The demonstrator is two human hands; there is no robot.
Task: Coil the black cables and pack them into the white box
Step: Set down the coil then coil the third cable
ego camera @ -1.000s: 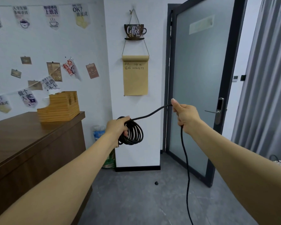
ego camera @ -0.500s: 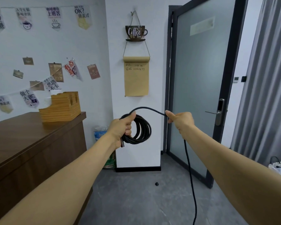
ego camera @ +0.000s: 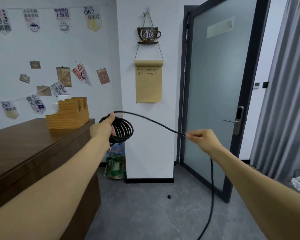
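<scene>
Head view shows the left hand curled round a bundle of loops of the black cable, the thumb raised over the top of the coil and the other fingers wrapped through it, so the loops hang just past the knuckles on the far side. From the thumb tip a free run of cable arcs up and over to the right hand, whose thumb and forefinger pinch it at their tips while the remaining fingers are folded into the palm. Below that wrist the cable drops away and trails down across the grey floor. Both hands are held out in the air, well apart. Near the left forearm stands a brown wooden counter carrying a wooden organiser. Beyond the right fingers is a frosted glass door with a lever handle.
</scene>
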